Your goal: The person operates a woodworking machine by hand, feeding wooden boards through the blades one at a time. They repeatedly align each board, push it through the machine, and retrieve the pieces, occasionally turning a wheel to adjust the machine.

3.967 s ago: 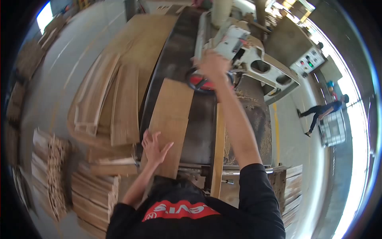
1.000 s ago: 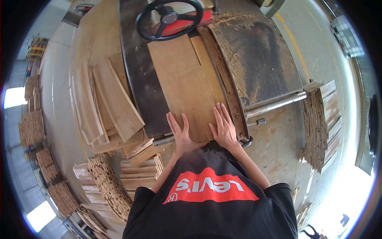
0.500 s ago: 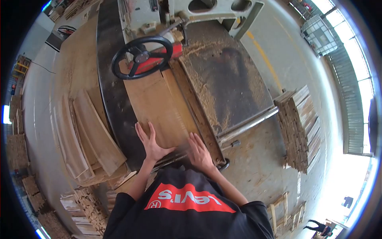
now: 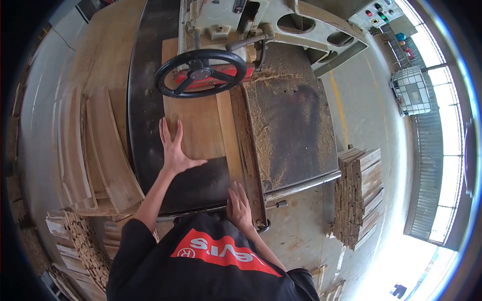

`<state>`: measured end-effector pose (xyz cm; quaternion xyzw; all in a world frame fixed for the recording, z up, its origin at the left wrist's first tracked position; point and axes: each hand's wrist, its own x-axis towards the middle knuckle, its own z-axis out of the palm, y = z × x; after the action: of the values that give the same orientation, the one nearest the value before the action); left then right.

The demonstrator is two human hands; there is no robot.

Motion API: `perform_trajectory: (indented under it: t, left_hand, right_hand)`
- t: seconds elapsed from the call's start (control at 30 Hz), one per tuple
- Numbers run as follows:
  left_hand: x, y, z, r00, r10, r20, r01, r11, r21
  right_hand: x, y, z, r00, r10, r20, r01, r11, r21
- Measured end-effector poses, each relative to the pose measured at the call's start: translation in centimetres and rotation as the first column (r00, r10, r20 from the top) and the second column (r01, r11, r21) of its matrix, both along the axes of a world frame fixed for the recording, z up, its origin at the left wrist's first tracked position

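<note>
My left hand (image 4: 174,150) lies flat and spread, clasping nothing, on the near left corner of the wide board (image 4: 198,123), which runs toward 12 o'clock under the black handwheel (image 4: 201,73), while my right hand (image 4: 239,206) rests flat, also unclasped, on the narrow strip (image 4: 224,130) at its 3 o'clock side.

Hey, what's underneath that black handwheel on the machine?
The wide board under the left hand runs beneath the handwheel, with a red machine part showing behind it. The board's far end is hidden.
</note>
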<state>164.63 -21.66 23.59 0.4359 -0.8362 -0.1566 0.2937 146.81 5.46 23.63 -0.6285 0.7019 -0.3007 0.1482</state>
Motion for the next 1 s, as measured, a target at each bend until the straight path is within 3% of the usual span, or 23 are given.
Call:
perform_trajectory:
  t: [0.23, 0.43, 0.63, 0.73, 0.87, 1.0]
  left_hand:
    - [-0.7, -5.1, -0.7, 0.999, 0.031, 0.034, -0.03, 0.999, -0.033]
    - [-1.0, -9.7, -1.7, 0.99, 0.04, -0.137, -0.038, 0.999, 0.015]
    - [-1.2, -15.9, -4.9, 0.843, 0.135, -0.521, -0.029, 0.978, 0.205]
    - [-1.6, -17.2, -5.2, 0.806, 0.032, -0.591, 0.066, 0.987, 0.144]
    - [-1.1, -17.2, -5.1, 0.931, 0.017, -0.364, -0.001, 0.999, 0.045]
    - [-1.1, -18.5, -5.7, 0.698, 0.032, -0.715, 0.124, 0.978, 0.166]
  right_hand:
    - [0.1, -0.2, -0.3, 0.997, 0.009, -0.076, -0.008, 1.0, 0.021]
    - [0.2, -0.2, 0.1, 0.995, 0.019, -0.1, -0.016, 0.999, 0.039]
    - [0.5, 0.0, -0.1, 0.995, 0.013, -0.102, -0.012, 1.0, 0.008]
    - [0.3, 0.0, -0.7, 0.995, 0.016, -0.102, -0.018, 1.0, -0.024]
    - [0.4, 0.0, -1.0, 0.993, 0.015, -0.113, -0.023, 0.998, -0.067]
    - [0.4, 0.2, -1.2, 0.992, 0.021, -0.127, -0.029, 0.998, -0.064]
